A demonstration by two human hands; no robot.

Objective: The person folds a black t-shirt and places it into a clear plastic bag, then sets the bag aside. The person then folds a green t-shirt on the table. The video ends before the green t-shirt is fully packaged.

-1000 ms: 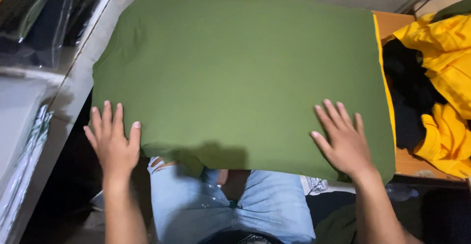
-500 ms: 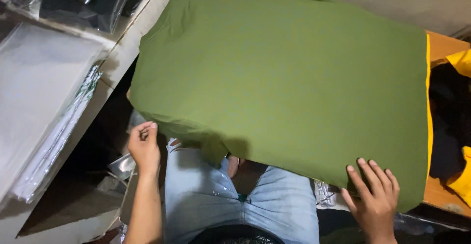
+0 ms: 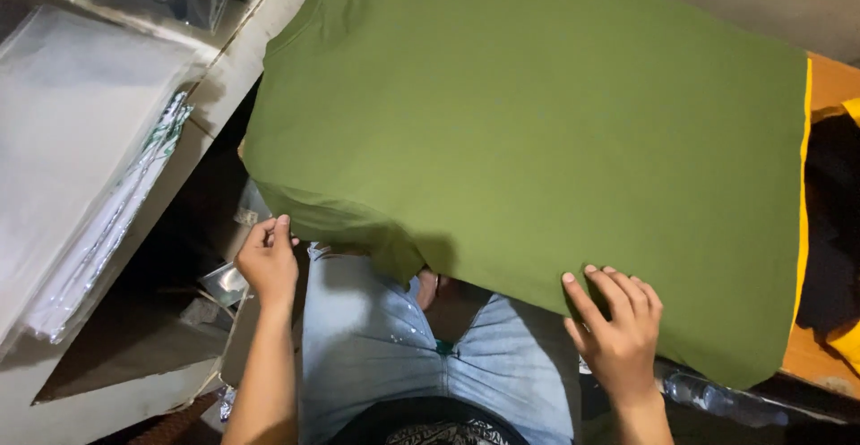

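flat olive-green cotton shirt spread over table | near hem pinched by left hand (fingers closed) | right hand laid open on hem

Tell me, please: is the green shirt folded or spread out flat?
Spread flat: the green shirt lies smooth, with no fold lines. Its near edge overhangs, where the left hand and right hand touch it.

Bare forearms; light-blue ripped jeans
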